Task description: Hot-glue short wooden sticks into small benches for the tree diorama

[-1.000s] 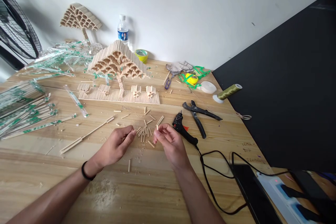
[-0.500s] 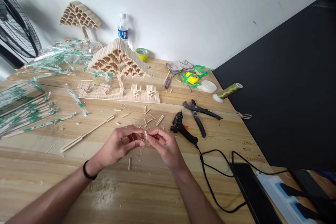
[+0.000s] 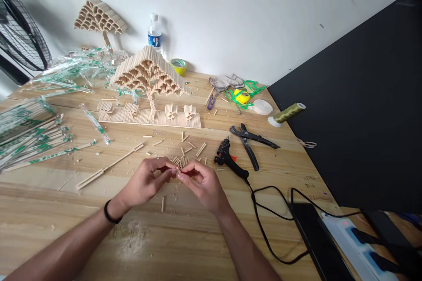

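My left hand [image 3: 152,180] and my right hand [image 3: 201,183] meet over the front of the wooden table. Between their fingertips is a small piece of wooden stick [image 3: 178,170], pinched from both sides and partly covered by the fingers. Short cut stick pieces [image 3: 180,160] lie scattered just beyond the hands. Behind them stands a tree model [image 3: 150,74] built of wooden sticks, on a slatted base [image 3: 141,117] with small stick-built stools. A black glue gun [image 3: 228,158] lies to the right of my right hand.
Black cutting pliers [image 3: 248,140] lie beyond the glue gun, whose cable loops toward a power strip [image 3: 349,241]. Wrapped chopsticks [image 3: 29,131] are heaped at left. A second tree model [image 3: 99,19], a bottle [image 3: 154,35], tape [image 3: 178,66] and a thread spool [image 3: 287,115] stand farther back.
My fingertips have come together, and the small stick piece has shifted slightly left between them. My left hand now pinches it too. More short pieces show behind the hands.
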`<action>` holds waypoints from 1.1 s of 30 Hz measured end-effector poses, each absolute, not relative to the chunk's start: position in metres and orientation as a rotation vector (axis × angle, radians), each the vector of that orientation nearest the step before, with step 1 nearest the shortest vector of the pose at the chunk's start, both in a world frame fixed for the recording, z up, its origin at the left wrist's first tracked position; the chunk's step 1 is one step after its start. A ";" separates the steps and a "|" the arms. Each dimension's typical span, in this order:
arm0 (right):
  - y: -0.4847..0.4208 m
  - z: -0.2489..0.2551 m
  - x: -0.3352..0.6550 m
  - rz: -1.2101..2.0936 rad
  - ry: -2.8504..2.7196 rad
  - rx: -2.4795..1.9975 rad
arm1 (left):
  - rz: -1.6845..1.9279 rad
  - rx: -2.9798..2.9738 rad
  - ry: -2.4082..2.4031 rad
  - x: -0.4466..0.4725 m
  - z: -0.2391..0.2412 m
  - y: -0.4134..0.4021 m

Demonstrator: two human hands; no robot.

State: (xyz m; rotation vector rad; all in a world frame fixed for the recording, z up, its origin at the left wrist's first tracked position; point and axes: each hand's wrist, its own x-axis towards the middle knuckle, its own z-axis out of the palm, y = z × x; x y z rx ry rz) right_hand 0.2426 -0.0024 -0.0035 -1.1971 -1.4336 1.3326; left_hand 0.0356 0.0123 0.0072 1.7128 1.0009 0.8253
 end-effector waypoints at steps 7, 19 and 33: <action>-0.003 0.000 0.241 1.329 -1.508 -1.220 | 0.793 1.810 1.000 0.034 0.015 0.013; -0.004 -0.001 0.242 1.419 -1.444 -1.172 | 0.815 1.796 0.938 0.039 0.007 0.012; -0.004 -0.001 0.242 1.437 -1.433 -1.198 | 0.876 1.643 0.969 0.038 0.005 0.012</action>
